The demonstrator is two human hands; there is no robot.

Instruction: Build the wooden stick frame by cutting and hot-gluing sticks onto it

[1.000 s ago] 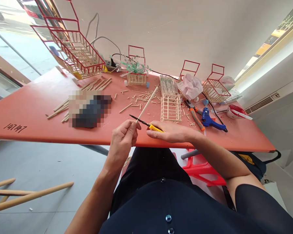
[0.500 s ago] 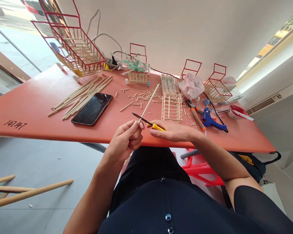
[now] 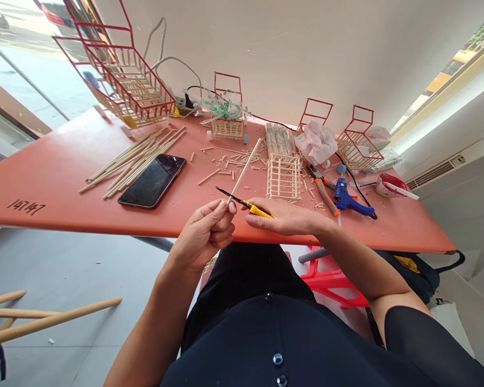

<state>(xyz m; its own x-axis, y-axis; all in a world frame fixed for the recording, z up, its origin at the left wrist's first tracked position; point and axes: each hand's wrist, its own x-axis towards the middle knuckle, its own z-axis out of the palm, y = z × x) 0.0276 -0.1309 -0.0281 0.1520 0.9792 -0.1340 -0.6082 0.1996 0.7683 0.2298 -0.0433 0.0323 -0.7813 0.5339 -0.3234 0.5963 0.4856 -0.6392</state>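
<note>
My left hand (image 3: 204,234) pinches the near end of a thin wooden stick (image 3: 245,170) that slants up and away over the orange table (image 3: 56,177). My right hand (image 3: 284,216) is closed round a yellow-handled knife (image 3: 242,203), whose dark blade crosses the stick just above my left fingertips. Both hands hover at the table's near edge, above my lap. A small cage of wooden sticks (image 3: 283,177) stands just beyond my right hand.
A black phone (image 3: 153,180) lies beside a bundle of long sticks (image 3: 135,158). Cut stick bits (image 3: 229,161) litter the middle. Orange-handled pliers (image 3: 322,191) and a blue glue gun (image 3: 347,199) lie at right. Red-framed stick baskets (image 3: 125,80) stand along the wall.
Both hands stay almost still; the knife blade has shifted slightly along the stick. The camera view has barely moved.
</note>
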